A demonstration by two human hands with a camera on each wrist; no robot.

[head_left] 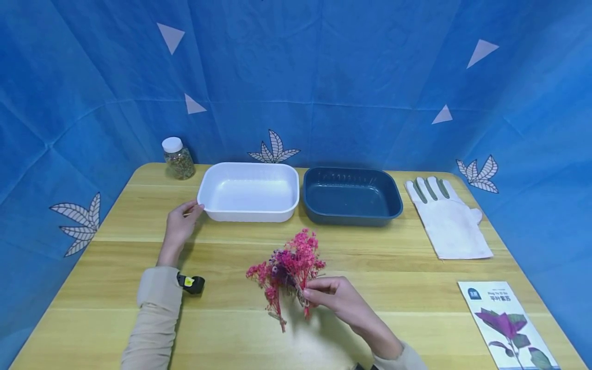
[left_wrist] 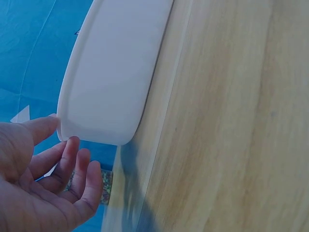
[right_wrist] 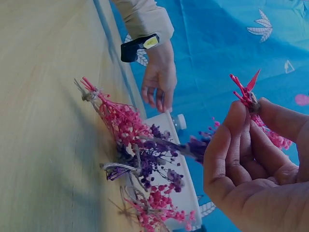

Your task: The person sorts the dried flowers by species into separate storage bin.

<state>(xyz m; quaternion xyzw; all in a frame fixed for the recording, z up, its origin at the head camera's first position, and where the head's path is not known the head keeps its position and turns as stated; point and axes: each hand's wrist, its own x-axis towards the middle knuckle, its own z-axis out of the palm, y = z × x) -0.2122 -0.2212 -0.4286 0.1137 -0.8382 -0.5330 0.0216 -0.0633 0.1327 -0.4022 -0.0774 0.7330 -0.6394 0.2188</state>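
Pink and purple flowers (head_left: 302, 252), white tray (head_left: 250, 217), dark blue tray (head_left: 351, 220), blue backdrop (head_left: 324, 61) with white triangles (head_left: 170, 37)

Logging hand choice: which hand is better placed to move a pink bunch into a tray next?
Probably the right hand: it pinches a pink bunch near its stem ends, while the left hand holds the white tray, away from that bunch.

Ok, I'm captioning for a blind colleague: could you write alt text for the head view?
A person's right hand pinches a pink flower bunch, beside other pink and purple flowers, over a wooden table, while the left hand holds a white tray by its corner. A dark blue tray stands alongside, a jar at back left, a glove and booklet at right.
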